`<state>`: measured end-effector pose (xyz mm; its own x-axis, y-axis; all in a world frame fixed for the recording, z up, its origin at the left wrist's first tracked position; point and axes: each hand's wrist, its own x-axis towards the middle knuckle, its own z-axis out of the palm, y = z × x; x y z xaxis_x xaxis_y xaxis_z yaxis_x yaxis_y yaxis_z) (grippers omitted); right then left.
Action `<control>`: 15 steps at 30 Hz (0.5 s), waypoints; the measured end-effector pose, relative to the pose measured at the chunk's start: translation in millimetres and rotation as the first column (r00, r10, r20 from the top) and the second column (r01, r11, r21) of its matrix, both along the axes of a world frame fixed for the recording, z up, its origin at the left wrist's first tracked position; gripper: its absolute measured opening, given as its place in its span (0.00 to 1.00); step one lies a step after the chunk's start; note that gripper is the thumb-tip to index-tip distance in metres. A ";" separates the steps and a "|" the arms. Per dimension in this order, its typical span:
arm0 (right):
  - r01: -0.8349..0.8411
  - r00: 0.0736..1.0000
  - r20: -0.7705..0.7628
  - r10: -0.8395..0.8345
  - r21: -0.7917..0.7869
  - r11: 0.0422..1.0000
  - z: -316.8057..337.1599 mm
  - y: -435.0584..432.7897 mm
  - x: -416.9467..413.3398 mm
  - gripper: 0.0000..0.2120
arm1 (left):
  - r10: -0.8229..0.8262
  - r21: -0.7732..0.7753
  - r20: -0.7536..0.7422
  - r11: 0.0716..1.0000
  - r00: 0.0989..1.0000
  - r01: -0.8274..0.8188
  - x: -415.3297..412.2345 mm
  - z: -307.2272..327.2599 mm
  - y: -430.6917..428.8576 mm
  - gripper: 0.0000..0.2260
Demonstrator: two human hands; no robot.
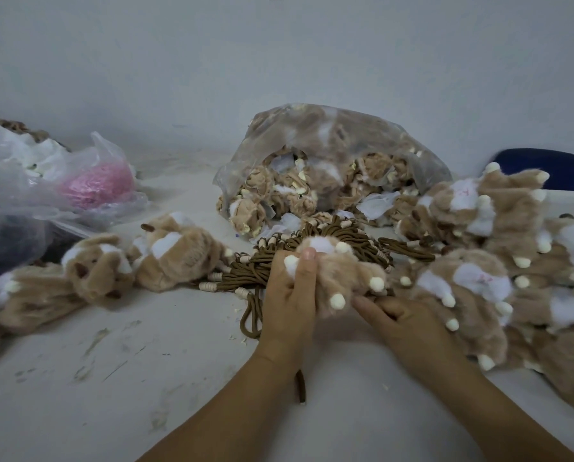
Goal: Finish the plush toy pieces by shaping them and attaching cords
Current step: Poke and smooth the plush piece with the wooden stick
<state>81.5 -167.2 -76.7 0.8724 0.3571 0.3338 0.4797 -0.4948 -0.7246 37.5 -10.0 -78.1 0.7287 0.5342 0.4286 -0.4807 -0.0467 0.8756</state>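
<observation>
A tan and white plush toy piece (342, 275) with cream nubs is held over the middle of the table. My left hand (290, 295) grips its left side, thumb pressed on the white patch. My right hand (402, 321) holds its lower right edge with curled fingers. Behind the piece lies a bundle of brown cords (272, 261) with pale beads; one cord loop (252, 315) trails toward me. A short brown stick-like piece (301, 386) lies under my left wrist.
A clear bag (329, 161) of unshaped plush pieces stands behind. A heap of plush pieces (499, 261) fills the right side, and several shaped ones (118, 265) lie at left. Plastic bags (45, 188), one with pink material, sit far left. A blue chair back (545, 166) is at far right.
</observation>
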 end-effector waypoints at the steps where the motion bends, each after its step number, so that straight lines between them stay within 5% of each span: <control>1: 0.008 1.000 0.006 -0.008 -0.016 1.000 0.8 -3.0 0.6 0.33 | 0.007 -0.002 -0.005 1.000 1.000 -0.007 0.6 1.0 2.0 0.29; 7: -0.029 0.997 0.068 0.033 -0.055 0.998 8.1 -7.7 -0.1 0.34 | -0.003 0.022 -0.047 1.000 0.999 0.004 -2.8 1.0 2.3 0.27; 11: -0.017 0.999 -0.047 0.019 0.027 0.999 0.0 0.7 -4.2 0.17 | -0.003 0.086 -0.081 0.996 0.997 0.010 1.8 0.0 -8.6 0.16; 15: -0.010 1.000 -0.027 0.011 0.050 0.999 -3.0 8.2 -8.1 0.19 | -0.016 0.088 -0.048 0.996 0.999 0.020 3.1 -0.8 -6.1 0.14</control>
<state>73.4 -158.9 -79.7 0.8777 0.3500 0.3273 0.4644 -0.4527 -0.7612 40.6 -16.1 -78.9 0.7585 0.4822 0.4384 -0.4402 -0.1170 0.8903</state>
